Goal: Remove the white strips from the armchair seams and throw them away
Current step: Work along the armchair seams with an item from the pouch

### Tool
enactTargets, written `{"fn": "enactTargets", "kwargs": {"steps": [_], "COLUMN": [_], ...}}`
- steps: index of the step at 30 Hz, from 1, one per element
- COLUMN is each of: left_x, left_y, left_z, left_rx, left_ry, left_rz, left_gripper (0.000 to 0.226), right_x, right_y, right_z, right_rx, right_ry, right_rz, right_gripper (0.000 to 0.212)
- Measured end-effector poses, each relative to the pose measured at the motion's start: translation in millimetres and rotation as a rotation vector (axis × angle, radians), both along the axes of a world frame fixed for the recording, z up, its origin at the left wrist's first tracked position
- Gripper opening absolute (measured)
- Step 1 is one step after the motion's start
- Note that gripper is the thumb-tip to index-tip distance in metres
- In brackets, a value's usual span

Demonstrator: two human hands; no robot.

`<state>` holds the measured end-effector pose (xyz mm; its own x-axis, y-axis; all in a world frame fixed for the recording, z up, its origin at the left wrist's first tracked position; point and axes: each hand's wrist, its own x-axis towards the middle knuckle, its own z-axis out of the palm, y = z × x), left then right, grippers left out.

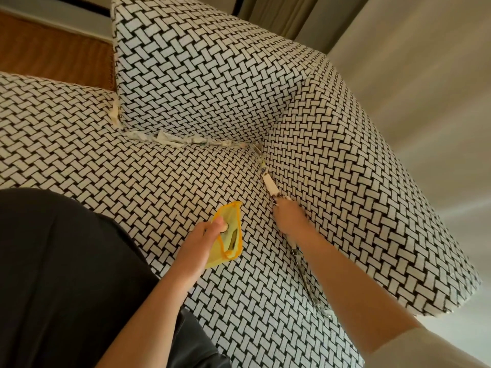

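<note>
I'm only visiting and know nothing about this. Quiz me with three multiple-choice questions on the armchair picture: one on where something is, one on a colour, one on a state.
1. Where is the right hand?
A) on the backrest top
B) at the side seam
C) on the floor

2. What colour is the pouch held by the left hand?
A) red
B) blue
C) yellow

3. The white strip just ahead of the right hand is
A) lodged in the seam
B) inside the pouch
C) on the floor

Answers: 1 B, its fingertips meet the crease; 2 C, the pouch is plainly yellow; 3 A, the strip lies along the crease.
</note>
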<state>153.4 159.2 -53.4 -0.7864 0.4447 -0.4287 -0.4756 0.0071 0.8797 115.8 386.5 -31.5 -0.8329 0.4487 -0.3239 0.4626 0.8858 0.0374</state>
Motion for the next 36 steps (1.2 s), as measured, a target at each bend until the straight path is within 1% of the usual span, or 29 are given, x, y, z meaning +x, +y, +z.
{"fn": "enactTargets", "kwargs": {"steps": [3, 7, 10, 12, 15, 19, 21, 23, 25, 26, 27, 30, 31, 34, 36], "left_x": [1, 3, 3, 2, 1, 2, 3, 3, 4, 4, 5, 4, 3, 4, 3], "left_y": [-2, -4, -4, -4, -5, -4, -3, -3, -3, -3, -3, -4, -4, -2, -1], "left_z": [3, 3, 1, -8, -25, -17, -11, -8, -9, -10, -10, -10, -11, -12, -15], "left_rx": [-0.005, -0.006, -0.001, -0.003, 0.015, -0.030, -0.029, -0.041, -0.083, -0.090, -0.095, -0.090, -0.090, -0.077, -0.061], "left_ry": [0.015, 0.033, 0.034, 0.031, 0.027, 0.040, 0.040, 0.039, 0.057, 0.064, 0.070, 0.073, 0.061, 0.048, 0.038], "left_rz": [-0.010, -0.009, -0.017, -0.022, -0.086, -0.088, -0.096, -0.106, -0.093, -0.088, -0.090, -0.102, -0.100, -0.081, -0.066], "left_gripper": [0.104, 0.102, 0.107, 0.104, 0.093, 0.093, 0.087, 0.073, 0.058, 0.054, 0.054, 0.068, 0.070, 0.061, 0.066], "right_x": [0, -4, -5, -6, -7, -11, -15, -21, -26, -28, -30, -32, -32, -33, -32], "right_y": [-7, -12, -15, -17, -18, -23, -26, -26, -27, -28, -29, -26, -24, -20, -17], "right_z": [1, 7, 11, 12, 11, 11, 14, 17, 19, 20, 20, 21, 22, 26, 26], "right_rx": [0.092, 0.125, 0.135, 0.146, 0.174, 0.328, 0.417, 0.489, 0.548, 0.566, 0.576, 0.566, 0.554, 0.513, 0.495], "right_ry": [-0.014, -0.058, -0.090, -0.128, -0.164, -0.237, -0.302, -0.385, -0.455, -0.479, -0.498, -0.506, -0.498, -0.444, -0.407], "right_rz": [0.026, -0.001, 0.006, 0.020, 0.039, 0.137, 0.228, 0.305, 0.339, 0.346, 0.352, 0.358, 0.351, 0.336, 0.336], "right_gripper": [0.026, 0.024, 0.027, 0.029, 0.029, 0.030, 0.032, 0.033, 0.035, 0.036, 0.036, 0.036, 0.036, 0.034, 0.030]}}
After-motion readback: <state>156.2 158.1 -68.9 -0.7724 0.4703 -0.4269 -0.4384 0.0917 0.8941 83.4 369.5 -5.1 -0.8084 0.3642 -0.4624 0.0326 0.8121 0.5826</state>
